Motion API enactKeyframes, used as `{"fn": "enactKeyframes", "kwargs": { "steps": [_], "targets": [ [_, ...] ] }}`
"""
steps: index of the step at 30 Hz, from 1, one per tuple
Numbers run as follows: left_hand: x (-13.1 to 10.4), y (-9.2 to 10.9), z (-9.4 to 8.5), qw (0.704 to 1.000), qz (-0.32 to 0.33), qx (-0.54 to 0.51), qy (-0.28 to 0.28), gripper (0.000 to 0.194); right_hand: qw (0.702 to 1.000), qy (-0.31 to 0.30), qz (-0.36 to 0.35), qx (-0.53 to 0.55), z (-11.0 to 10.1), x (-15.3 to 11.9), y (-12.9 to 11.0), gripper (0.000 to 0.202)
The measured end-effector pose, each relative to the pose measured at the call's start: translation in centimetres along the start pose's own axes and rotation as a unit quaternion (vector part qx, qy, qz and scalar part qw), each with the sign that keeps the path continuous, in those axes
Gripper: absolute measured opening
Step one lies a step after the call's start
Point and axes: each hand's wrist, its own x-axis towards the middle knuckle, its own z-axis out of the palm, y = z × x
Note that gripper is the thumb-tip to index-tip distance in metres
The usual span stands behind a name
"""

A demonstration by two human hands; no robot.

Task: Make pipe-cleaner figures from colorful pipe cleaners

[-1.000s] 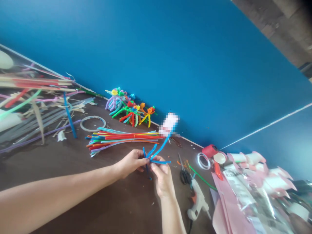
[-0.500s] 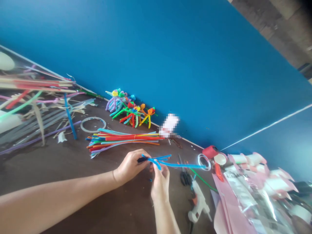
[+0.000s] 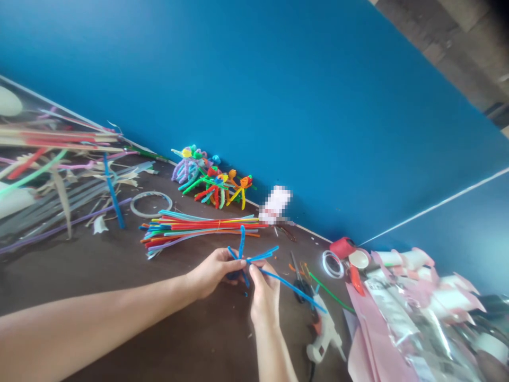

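Note:
Several blue pipe cleaners (image 3: pixel 294 286) cross one another between my hands, just above the dark table. My left hand (image 3: pixel 217 270) is closed on them near the crossing, thumb on top. With my right hand (image 3: pixel 264 292) I pinch them on the other side, the thumb against the long strand that slants down to the right. Shorter blue ends stick up and out around the crossing. Beyond my hands lies a banded bundle of coloured pipe cleaners (image 3: pixel 207 225). Small figures of bent pipe cleaners (image 3: pixel 222 183) stand by the blue wall.
Scissors (image 3: pixel 299 278) and a white glue gun (image 3: pixel 328 331) lie to the right, beside a green pipe cleaner (image 3: pixel 332 293). Tape rolls (image 3: pixel 333 264) and pink packets (image 3: pixel 374 329) crowd the far right. A clear ring (image 3: pixel 151 204) and loose strips (image 3: pixel 91 185) lie left.
The long blue strand has swung from level to slanting down right. One blue end now stands upright above my left thumb. Both hands stay in nearly the same place.

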Motion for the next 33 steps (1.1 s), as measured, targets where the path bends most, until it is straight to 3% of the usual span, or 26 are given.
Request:
{"fn": "enactKeyframes", "kwargs": {
  "steps": [5,9,14,20,23,28,33],
  "targets": [
    [0.2,0.4,-1.0,0.978,-0.138,-0.121,-0.099,0.013,0.995,-0.060,0.036,0.074,-0.1,-0.1,-0.3,0.004],
    [0.4,0.7,-1.6,0.973,-0.124,-0.097,-0.166,0.015,0.978,-0.112,0.103,0.145,-0.4,0.0,-0.7,0.005],
    [0.5,1.8,-2.1,0.983,-0.075,0.061,-0.156,0.013,0.974,-0.108,0.168,0.110,-1.9,0.7,-0.1,0.014],
    [0.1,2.6,-1.6,0.961,-0.070,0.233,-0.135,0.010,0.968,-0.188,0.154,0.056,-2.5,0.9,-0.5,0.012],
    [-0.2,2.4,-1.0,0.953,-0.035,0.287,-0.093,0.012,0.972,-0.180,0.148,0.039,-2.7,0.9,-1.0,0.013],
    [-0.3,2.1,-0.6,0.951,0.012,0.301,-0.066,0.014,0.981,-0.149,0.124,-0.006,-3.3,1.2,-1.2,0.015],
    [-0.2,1.8,-0.7,0.987,-0.003,0.156,-0.028,0.020,0.981,-0.145,0.124,0.042,-3.1,1.2,-0.7,0.021]
  ]
}}
